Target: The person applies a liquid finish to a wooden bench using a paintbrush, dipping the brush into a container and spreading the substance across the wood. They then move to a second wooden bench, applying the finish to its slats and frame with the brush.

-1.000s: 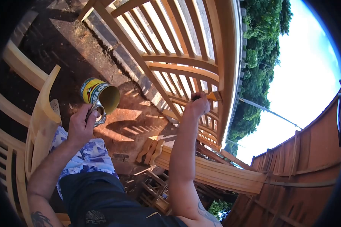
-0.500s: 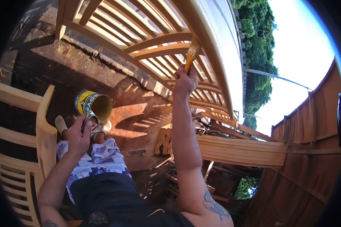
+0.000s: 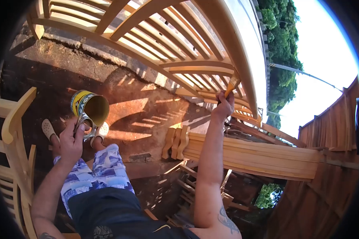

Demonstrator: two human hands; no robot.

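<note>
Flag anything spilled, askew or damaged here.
The yellow metal can in the left hand is tipped, its open mouth angled sideways; no spill shows. The orange-handled paintbrush in the right hand, on the wooden slatted frame, looks ordinary.

1. We've got a stack of curved slats (image 3: 259, 155) lying off to the right.
2. Brown fence (image 3: 335, 131) behind it, trees (image 3: 283, 44) beyond.
3. Pale wooden chair (image 3: 12, 121) on our left.

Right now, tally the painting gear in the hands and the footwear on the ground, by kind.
can: 1, in the left hand
brush: 1, in the right hand
sandals: 2
Total: 4
</note>
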